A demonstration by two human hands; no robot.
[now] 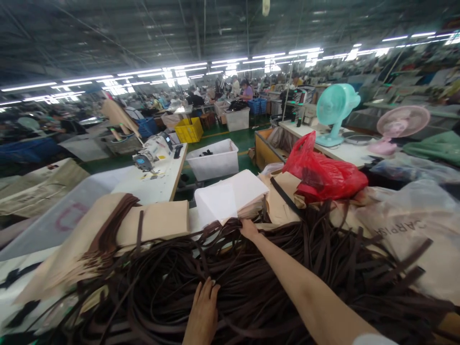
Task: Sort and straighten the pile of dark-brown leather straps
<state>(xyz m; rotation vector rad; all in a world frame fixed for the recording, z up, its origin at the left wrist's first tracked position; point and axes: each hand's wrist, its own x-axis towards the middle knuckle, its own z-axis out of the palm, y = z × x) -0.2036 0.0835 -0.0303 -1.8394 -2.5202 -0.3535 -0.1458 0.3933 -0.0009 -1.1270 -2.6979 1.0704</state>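
White worktable [25,258], dark brown straps [154,287] heaped across it, beige stack [161,218] and white-topped stack [233,194] behind

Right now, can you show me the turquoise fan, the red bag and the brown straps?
Turquoise fan [336,110]: head view, on its round head.
Red bag [325,171]: head view, on its crinkled side.
Brown straps [247,285]: head view, on the pile between the two hands.

Right hand [249,230] outstretched; left hand [203,309] nearer, palm down.
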